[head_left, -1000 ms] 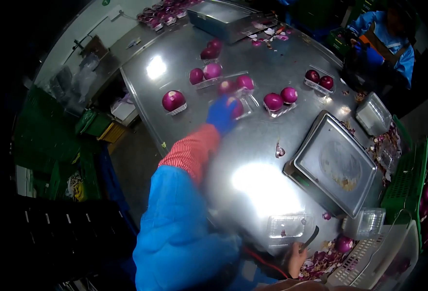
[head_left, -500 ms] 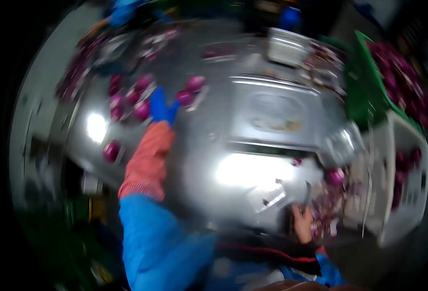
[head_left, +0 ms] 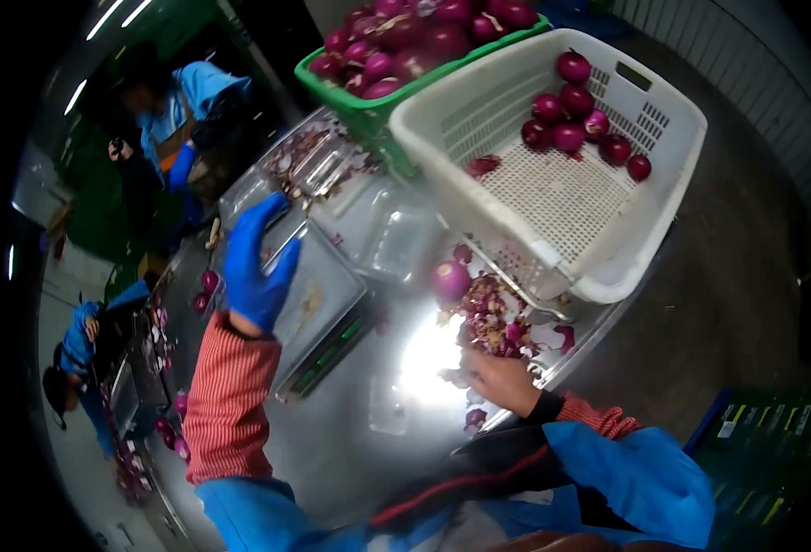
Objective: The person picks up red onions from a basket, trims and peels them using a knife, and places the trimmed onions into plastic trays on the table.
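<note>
My left hand (head_left: 260,269), in a blue glove, is raised with thumb and fingers apart and holds nothing. It hangs over a metal tray (head_left: 327,299), and the view does not show whether they touch. Close to the table edge, my bare right hand (head_left: 505,379) has its fingers curled beside a heap of red onion skins (head_left: 493,317). A thin blade, seen at this hand half a second ago, is now only a faint blurred grey shape, apparently a knife (head_left: 451,375). One red onion (head_left: 449,281) lies just beyond the skins.
At the right stands a white plastic basket (head_left: 608,283) with several red onions inside. Behind it a green crate (head_left: 378,109) is heaped with onions. A clear container (head_left: 396,235) lies beyond the tray. Co-workers (head_left: 189,115) are at the left, and stacked green crates (head_left: 764,460) at lower right.
The view has swung right toward the basket. My left hand has left the onions at the table's left and is now raised over the tray. My right hand stays by the skins.
</note>
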The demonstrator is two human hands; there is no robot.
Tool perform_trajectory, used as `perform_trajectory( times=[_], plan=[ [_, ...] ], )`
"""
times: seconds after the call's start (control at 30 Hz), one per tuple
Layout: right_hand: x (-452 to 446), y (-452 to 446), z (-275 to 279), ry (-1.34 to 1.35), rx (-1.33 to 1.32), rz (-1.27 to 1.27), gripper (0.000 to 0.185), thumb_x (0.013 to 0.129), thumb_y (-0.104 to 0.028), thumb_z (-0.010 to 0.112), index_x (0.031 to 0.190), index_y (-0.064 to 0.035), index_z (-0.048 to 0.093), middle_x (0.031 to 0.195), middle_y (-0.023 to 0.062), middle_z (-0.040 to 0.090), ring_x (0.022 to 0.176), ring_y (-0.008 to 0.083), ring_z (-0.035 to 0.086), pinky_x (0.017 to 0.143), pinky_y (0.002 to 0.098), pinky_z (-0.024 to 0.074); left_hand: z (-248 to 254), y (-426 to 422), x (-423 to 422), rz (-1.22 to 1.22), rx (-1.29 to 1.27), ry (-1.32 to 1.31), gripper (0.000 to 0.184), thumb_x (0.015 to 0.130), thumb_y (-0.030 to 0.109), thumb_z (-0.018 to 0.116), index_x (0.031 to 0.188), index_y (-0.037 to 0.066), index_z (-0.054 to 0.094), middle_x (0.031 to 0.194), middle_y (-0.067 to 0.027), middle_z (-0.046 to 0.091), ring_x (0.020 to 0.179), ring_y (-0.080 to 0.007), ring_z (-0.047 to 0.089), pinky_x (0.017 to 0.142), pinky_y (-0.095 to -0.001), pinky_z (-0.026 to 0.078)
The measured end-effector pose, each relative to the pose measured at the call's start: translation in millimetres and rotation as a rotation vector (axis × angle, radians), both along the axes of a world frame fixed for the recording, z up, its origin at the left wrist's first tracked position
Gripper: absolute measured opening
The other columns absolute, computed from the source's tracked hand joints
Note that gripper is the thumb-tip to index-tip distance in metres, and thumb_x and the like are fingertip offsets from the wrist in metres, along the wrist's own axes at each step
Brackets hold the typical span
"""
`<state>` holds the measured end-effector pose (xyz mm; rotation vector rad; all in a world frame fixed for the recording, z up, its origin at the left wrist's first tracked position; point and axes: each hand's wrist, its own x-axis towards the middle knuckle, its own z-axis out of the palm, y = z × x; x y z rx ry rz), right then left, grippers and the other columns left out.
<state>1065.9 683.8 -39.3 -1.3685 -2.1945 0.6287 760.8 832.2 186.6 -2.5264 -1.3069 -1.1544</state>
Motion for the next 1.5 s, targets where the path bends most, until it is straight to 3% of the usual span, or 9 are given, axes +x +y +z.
perform_trajectory(
  times=[0.2,0.47,0.57,0.6,0.67,1.0,1.17,1.3,1.5],
  plan=[
    [54,-13,-17,0.048,-0.022,0.181,0.029,0.082,-0.021,0.065,0.108,-0.0092,0.058,0.095,0.01,0.063,0.078,0.0298,0.065,0.062,0.04,0.0534,8,117,182,-0.364,-0.209,0.071,0.044,0.082,0.017,0.07,0.123,0.006,0.059,0.107,-0.0146,0.064,0.097,-0.0293,0.064,0.084,-0.0368,0.051],
    [149,14,8,0.078,-0.262,0.197,0.028,0.08,-0.018,0.064,0.106,-0.0087,0.063,0.097,0.0147,0.066,0.084,0.034,0.065,0.073,0.0429,0.0526,-33,243,387,-0.217,-0.579,0.535,0.055,0.082,0.031,0.07,0.128,0.006,0.055,0.119,-0.0182,0.062,0.111,-0.0306,0.061,0.094,-0.0395,0.048],
    [174,14,-41,0.206,-0.113,0.169,0.027,0.08,-0.021,0.063,0.103,-0.008,0.066,0.094,0.0149,0.067,0.082,0.0343,0.065,0.073,0.0439,0.0533,-84,309,432,-0.291,-0.607,0.444,0.063,0.077,0.033,0.072,0.13,0.005,0.053,0.12,-0.0187,0.062,0.113,-0.0325,0.059,0.096,-0.0407,0.047],
    [202,46,47,0.108,-0.193,0.382,0.024,0.081,-0.02,0.063,0.1,-0.0065,0.066,0.092,0.0152,0.067,0.082,0.034,0.066,0.073,0.0439,0.0532,-97,320,448,-0.242,-0.615,0.362,0.064,0.076,0.032,0.073,0.13,0.005,0.053,0.12,-0.0189,0.062,0.113,-0.033,0.059,0.097,-0.0406,0.047],
    [206,52,28,0.229,-0.262,0.315,0.024,0.085,-0.024,0.06,0.1,-0.0065,0.066,0.093,0.017,0.066,0.083,0.0334,0.065,0.074,0.0431,0.0518,-118,337,476,-0.143,-0.629,0.194,0.066,0.074,0.032,0.074,0.131,0.005,0.052,0.119,-0.0194,0.063,0.114,-0.0338,0.059,0.097,-0.0403,0.047],
    [205,54,-51,0.464,-0.557,0.123,0.027,0.092,-0.03,0.053,0.102,-0.0071,0.065,0.095,0.0189,0.065,0.084,0.0321,0.063,0.077,0.0412,0.0494,-116,433,540,0.064,-0.204,0.311,0.062,0.086,0.013,0.057,0.143,0.01,0.034,0.144,-0.0211,0.039,0.125,-0.0418,0.045,0.104,-0.0453,0.041],
    [206,56,-58,0.443,-0.607,0.096,0.026,0.092,-0.029,0.054,0.103,-0.0077,0.066,0.094,0.0176,0.066,0.084,0.0321,0.064,0.077,0.0409,0.0497,-98,449,555,0.244,-0.493,0.308,0.038,0.081,0.021,0.067,0.117,0.009,0.063,0.122,-0.0187,0.06,0.106,-0.0374,0.062,0.088,-0.0451,0.053],
    [205,53,-61,0.42,-0.615,0.082,0.026,0.092,-0.028,0.054,0.103,-0.0081,0.066,0.094,0.0165,0.067,0.083,0.0322,0.064,0.077,0.0407,0.05,-67,394,555,0.195,-0.501,0.071,0.02,0.078,0.014,0.056,0.063,0.009,0.069,0.082,-0.0202,0.068,0.084,-0.0301,0.067,0.074,-0.0375,0.052],
    [199,37,-57,0.352,-0.584,0.056,0.025,0.092,-0.027,0.055,0.104,-0.0088,0.067,0.094,0.0149,0.068,0.083,0.0322,0.064,0.077,0.0404,0.0503,-69,397,508,0.135,-0.44,0.166,0.023,0.087,0.021,0.057,0.096,0.005,0.071,0.098,-0.0221,0.067,0.093,-0.0356,0.067,0.074,-0.0436,0.055]
  ],
)
